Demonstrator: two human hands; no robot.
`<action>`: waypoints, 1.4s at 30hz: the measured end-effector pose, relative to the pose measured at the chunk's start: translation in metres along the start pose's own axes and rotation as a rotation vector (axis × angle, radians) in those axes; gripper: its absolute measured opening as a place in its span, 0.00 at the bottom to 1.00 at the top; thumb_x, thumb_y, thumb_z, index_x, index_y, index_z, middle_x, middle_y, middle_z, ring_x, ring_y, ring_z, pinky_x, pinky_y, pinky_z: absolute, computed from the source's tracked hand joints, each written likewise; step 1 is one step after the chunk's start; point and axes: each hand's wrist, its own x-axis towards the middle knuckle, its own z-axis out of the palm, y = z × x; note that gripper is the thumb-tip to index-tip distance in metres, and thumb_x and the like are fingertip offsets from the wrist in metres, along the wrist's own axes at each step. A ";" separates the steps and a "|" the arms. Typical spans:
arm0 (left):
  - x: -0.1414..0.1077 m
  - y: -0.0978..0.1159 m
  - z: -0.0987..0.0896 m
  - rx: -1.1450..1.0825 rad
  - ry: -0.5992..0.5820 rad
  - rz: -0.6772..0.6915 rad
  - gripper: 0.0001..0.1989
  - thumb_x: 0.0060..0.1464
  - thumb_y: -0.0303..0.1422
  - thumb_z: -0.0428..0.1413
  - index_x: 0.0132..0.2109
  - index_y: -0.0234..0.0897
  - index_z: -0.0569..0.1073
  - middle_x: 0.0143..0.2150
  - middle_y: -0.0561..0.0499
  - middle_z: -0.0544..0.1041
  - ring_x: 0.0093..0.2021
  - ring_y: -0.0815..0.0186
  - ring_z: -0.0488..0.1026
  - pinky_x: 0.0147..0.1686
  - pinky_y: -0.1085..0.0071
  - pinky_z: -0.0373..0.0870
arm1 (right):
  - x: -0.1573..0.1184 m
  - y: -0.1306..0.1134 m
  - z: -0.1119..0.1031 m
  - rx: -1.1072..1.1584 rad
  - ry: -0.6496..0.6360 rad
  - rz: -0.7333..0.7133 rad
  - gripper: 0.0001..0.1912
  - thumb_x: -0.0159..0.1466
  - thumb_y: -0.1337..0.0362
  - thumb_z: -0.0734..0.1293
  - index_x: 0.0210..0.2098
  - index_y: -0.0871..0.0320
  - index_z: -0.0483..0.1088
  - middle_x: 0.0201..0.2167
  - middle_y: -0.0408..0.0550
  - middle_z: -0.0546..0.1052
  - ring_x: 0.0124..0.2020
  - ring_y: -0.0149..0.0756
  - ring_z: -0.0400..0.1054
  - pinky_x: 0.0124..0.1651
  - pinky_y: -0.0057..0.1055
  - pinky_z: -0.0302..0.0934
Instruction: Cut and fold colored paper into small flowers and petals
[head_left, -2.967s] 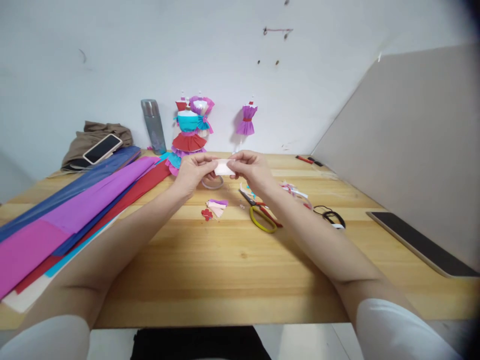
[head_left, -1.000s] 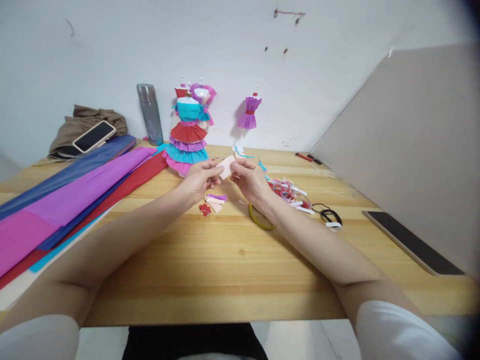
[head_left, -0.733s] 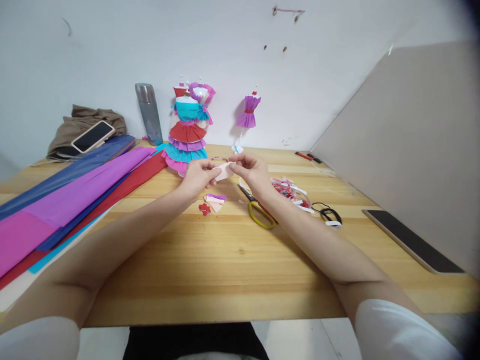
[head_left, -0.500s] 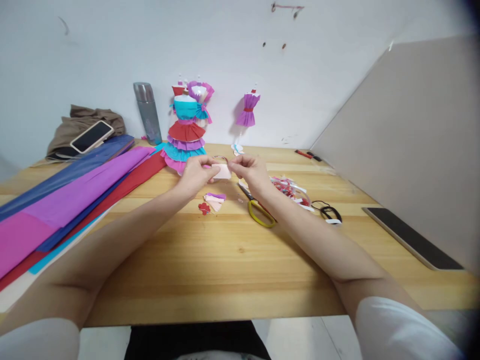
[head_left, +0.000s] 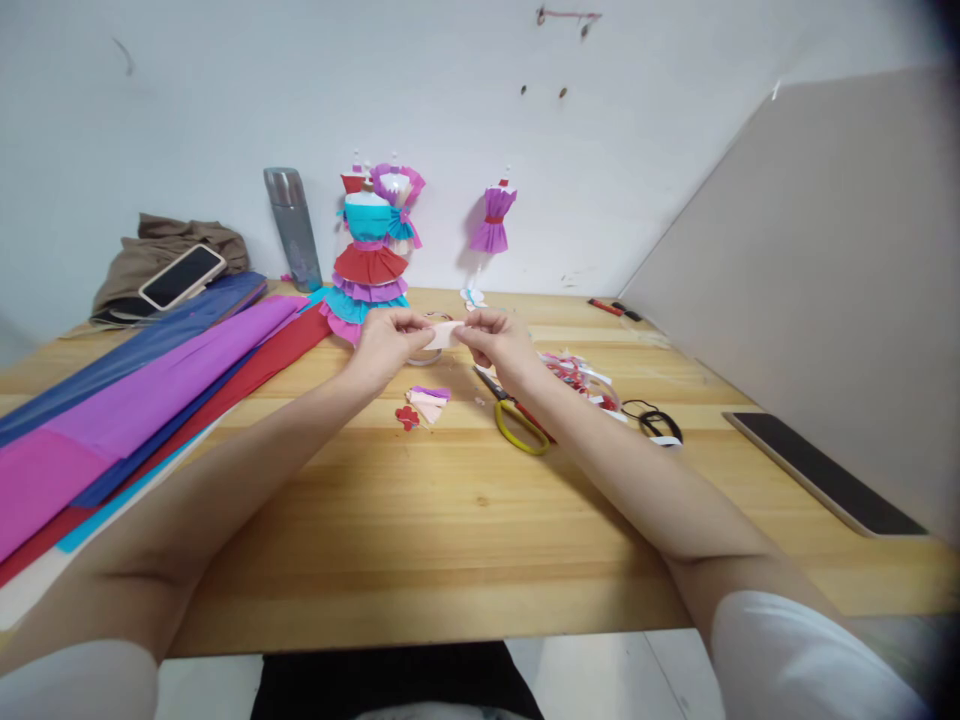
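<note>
– At the grip, what is held, and how?
– A pink paper (head_left: pixel 444 336). The left hand (head_left: pixel 380 345) pinches its left end between thumb and fingers. The right hand (head_left: pixel 499 345) pinches its right end likewise. The paper spans the gap between both hands, above the table (head_left: pixel 420 550).

– What is located nearest the grip?
– Beyond the paper, partly covered: a ring (head_left: pixel 426 361). Below the grip in view: purple and pale scraps (head_left: pixel 429 404), with a red flower (head_left: pixel 407 418) just beside them. Below and to the right: scissors (head_left: pixel 502 400), one handle yellow, one red. The right forearm (head_left: pixel 592 470) covers part of them.

– Farther right of the grip?
– In order outward: a heap of trimmings (head_left: pixel 577 376), a black band (head_left: pixel 679 428), and a dark slab (head_left: pixel 829 475) lying flat.

– Beyond the grip, and to its left?
– Beyond and slightly right: a purple dress (head_left: pixel 492 232) on a small form. Beyond and left: a tiered dress (head_left: pixel 370 264); other dresses (head_left: pixel 409 182) behind it are partly hidden. Farther left: a grey bottle (head_left: pixel 295 235). Outermost left: coloured sheets (head_left: pixel 180 390); beyond them, a phone (head_left: pixel 184 277) rests against brown cloth (head_left: pixel 131 265).
</note>
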 end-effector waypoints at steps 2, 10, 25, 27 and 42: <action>0.000 0.001 -0.001 0.003 -0.012 -0.004 0.03 0.40 0.24 0.64 0.25 0.33 0.78 0.25 0.52 0.77 0.27 0.70 0.69 0.31 0.75 0.66 | 0.000 -0.001 0.000 0.012 0.003 0.001 0.13 0.46 0.57 0.75 0.22 0.56 0.70 0.10 0.35 0.63 0.12 0.23 0.51 0.17 0.26 0.41; -0.005 0.014 -0.001 -0.017 -0.073 -0.108 0.03 0.46 0.25 0.62 0.26 0.33 0.76 0.16 0.54 0.70 0.16 0.74 0.64 0.17 0.78 0.57 | -0.001 0.000 0.001 0.151 -0.005 0.065 0.15 0.43 0.56 0.78 0.22 0.57 0.71 0.16 0.39 0.71 0.15 0.26 0.63 0.20 0.26 0.56; -0.004 0.012 -0.001 -0.311 -0.083 -0.152 0.06 0.43 0.26 0.65 0.29 0.31 0.75 0.28 0.47 0.81 0.24 0.69 0.76 0.25 0.76 0.71 | 0.000 0.001 0.000 0.200 0.039 0.050 0.15 0.46 0.56 0.79 0.24 0.58 0.73 0.23 0.44 0.78 0.24 0.30 0.72 0.27 0.26 0.61; -0.004 0.012 0.000 -0.325 -0.068 -0.149 0.07 0.43 0.26 0.66 0.30 0.31 0.74 0.27 0.48 0.81 0.24 0.69 0.76 0.26 0.76 0.71 | -0.001 0.000 0.001 0.207 0.047 0.041 0.15 0.45 0.56 0.79 0.25 0.57 0.74 0.24 0.44 0.78 0.24 0.30 0.72 0.27 0.26 0.62; -0.004 0.005 0.001 -0.306 -0.018 -0.064 0.09 0.41 0.28 0.66 0.30 0.31 0.74 0.24 0.49 0.79 0.25 0.68 0.78 0.29 0.74 0.74 | 0.002 0.005 0.001 0.159 0.076 -0.039 0.15 0.45 0.57 0.79 0.22 0.57 0.71 0.20 0.44 0.78 0.25 0.31 0.72 0.31 0.29 0.64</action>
